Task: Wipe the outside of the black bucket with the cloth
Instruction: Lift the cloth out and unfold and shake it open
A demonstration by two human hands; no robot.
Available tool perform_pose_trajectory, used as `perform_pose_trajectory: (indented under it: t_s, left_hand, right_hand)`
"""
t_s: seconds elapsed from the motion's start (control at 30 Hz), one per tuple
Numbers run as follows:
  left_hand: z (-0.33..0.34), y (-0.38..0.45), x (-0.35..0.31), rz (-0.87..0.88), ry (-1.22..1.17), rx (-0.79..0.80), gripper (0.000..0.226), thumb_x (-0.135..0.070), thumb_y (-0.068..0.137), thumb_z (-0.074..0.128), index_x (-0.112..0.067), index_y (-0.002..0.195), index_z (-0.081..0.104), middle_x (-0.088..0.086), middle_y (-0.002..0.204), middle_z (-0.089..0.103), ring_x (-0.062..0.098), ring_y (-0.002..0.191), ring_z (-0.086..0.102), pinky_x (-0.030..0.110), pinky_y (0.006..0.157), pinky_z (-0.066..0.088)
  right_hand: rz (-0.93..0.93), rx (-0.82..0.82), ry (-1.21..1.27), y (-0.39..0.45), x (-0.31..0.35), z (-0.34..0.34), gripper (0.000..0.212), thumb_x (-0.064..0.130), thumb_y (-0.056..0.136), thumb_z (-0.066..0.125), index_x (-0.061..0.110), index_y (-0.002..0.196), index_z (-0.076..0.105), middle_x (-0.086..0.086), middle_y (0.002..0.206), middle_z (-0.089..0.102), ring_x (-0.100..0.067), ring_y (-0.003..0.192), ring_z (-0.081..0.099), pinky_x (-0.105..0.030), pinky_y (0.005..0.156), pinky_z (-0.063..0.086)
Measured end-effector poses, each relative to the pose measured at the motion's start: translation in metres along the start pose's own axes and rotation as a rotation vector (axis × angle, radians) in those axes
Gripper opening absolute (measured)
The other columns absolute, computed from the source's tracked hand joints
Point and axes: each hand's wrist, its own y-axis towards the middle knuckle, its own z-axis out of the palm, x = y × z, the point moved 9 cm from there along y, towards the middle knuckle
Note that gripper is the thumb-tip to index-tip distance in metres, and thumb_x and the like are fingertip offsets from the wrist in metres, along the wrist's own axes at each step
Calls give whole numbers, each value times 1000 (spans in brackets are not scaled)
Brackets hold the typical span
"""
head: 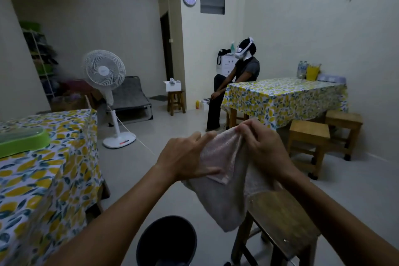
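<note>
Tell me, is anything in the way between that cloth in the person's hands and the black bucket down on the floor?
Nothing visible is. The cloth hangs from the left hand and right hand, in open air above the black bucket. The wooden stool stands beside the bucket, not across the path down.
</note>
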Motion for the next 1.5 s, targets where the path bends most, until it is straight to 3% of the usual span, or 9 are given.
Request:
perform_pose_trajectory:
  t_s: [0.13, 0.3, 0.47, 0.57, 0.8, 1.0, 1.23, 1.4, 1.5]
  left_hand:
    - [0, -1, -1, -10, -110, -103, 63, -59, 83, 66, -29, 127, 32, 4, 104, 60, 24, 68, 60, 43, 58, 58]
    - [27, 11, 4, -149, -260, 54, 56, -42, 83, 77, -32, 128, 45, 0, 137, 41, 20, 114, 54, 39, 86, 57]
    - [37, 30, -43, -140, -976, 263, 39, -32, 82, 80, -26, 118, 64, -3, 116, 70, 8, 97, 69, 35, 84, 61]
    - [44, 33, -58, -176, -1129, 291, 35, -27, 83, 71, -22, 118, 66, 2, 109, 72, 18, 101, 70, 44, 89, 60]
    - [67, 23, -57, -166, -1009, 306, 30, -38, 84, 75, -25, 111, 70, -4, 105, 73, 14, 96, 69, 47, 84, 59]
    - [77, 13, -40, -190, -892, 338, 16, -24, 85, 80, -24, 98, 70, -9, 90, 69, 6, 81, 66, 18, 61, 53]
    - [96, 7, -4, -309, -747, 257, 7, -25, 103, 54, -25, 105, 61, -1, 100, 71, 15, 87, 67, 34, 76, 56]
    - [113, 26, 2, -352, -709, 192, 11, -27, 104, 43, -32, 104, 53, 3, 87, 71, 21, 74, 66, 44, 67, 56]
    - [126, 41, 1, -359, -695, 154, 12, -26, 103, 48, -32, 103, 58, -1, 95, 71, 17, 81, 66, 45, 73, 59]
  right_hand:
    - [-21, 29, -58, 5, 6, -13, 19, 32, 103, 57, 18, 106, 70, 4, 93, 70, 0, 83, 65, -9, 63, 48]
    - [-2, 186, -74, 7, 7, -12, 27, 37, 94, 69, 24, 119, 69, 9, 116, 68, -2, 105, 63, -16, 81, 49]
    - [35, 310, -112, 4, 15, 7, 39, 35, 91, 75, 23, 127, 66, 8, 118, 65, -11, 109, 64, -29, 92, 56]
    - [44, 328, -119, 2, 12, 11, 40, 32, 92, 75, 26, 130, 65, 6, 122, 65, -14, 111, 64, -27, 88, 56]
    - [157, 390, -111, -9, -10, 8, 48, 19, 89, 73, 28, 135, 59, 1, 131, 60, -17, 114, 62, -38, 92, 59]
    - [166, 267, -157, -12, -28, -3, 30, 19, 99, 63, 21, 130, 63, 7, 123, 55, -13, 115, 54, -19, 78, 49]
    - [145, 226, -304, -14, -58, -23, 20, 31, 100, 64, 25, 119, 66, 10, 108, 66, -6, 97, 62, -16, 69, 45]
    - [147, 228, -598, -27, -85, -36, 42, 66, 90, 50, 30, 92, 72, 9, 80, 73, -9, 72, 68, -41, 64, 60]
    - [159, 275, -655, -37, -109, -41, 35, 56, 93, 54, 27, 91, 73, 6, 82, 73, -12, 72, 67, -42, 66, 59]
